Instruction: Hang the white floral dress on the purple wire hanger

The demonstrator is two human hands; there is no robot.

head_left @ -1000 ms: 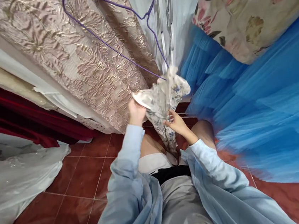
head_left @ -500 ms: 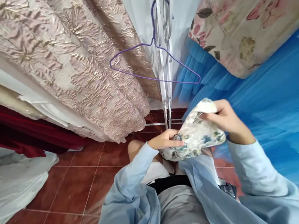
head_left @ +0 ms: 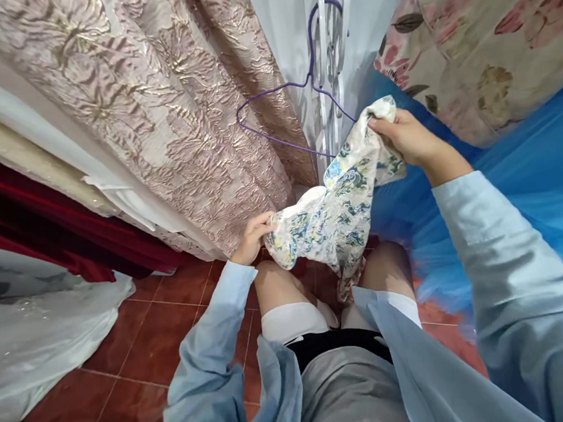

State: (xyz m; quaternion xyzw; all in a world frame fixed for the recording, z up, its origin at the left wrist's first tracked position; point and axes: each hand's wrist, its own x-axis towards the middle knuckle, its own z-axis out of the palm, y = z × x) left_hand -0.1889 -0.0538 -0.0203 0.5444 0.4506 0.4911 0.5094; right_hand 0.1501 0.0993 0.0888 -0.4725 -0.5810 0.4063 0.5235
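Observation:
A small white garment with a blue, green and yellow floral print [head_left: 346, 204] is stretched between my two hands, its lower end hanging over my knees. My left hand [head_left: 254, 236] pinches its left edge. Higher up, my right hand [head_left: 407, 134] grips the opposite end, where the cloth is bunched. Just behind the garment hangs a purple wire hanger [head_left: 273, 89], hooked on a white metal rack [head_left: 328, 52]. The garment covers the hanger's lower right corner.
Pinkish embossed fabric [head_left: 149, 104] hangs at the left, with dark red cloth [head_left: 45, 216] and white sheer cloth [head_left: 72, 327] beyond. To the right are a floral fabric [head_left: 484, 35] and blue tulle [head_left: 548, 163]. Red tiles [head_left: 139, 347] cover the floor.
The garment has been spread out from a bundle. My right hand has risen, and my left hand has moved out to the left and up. The view has shifted slightly.

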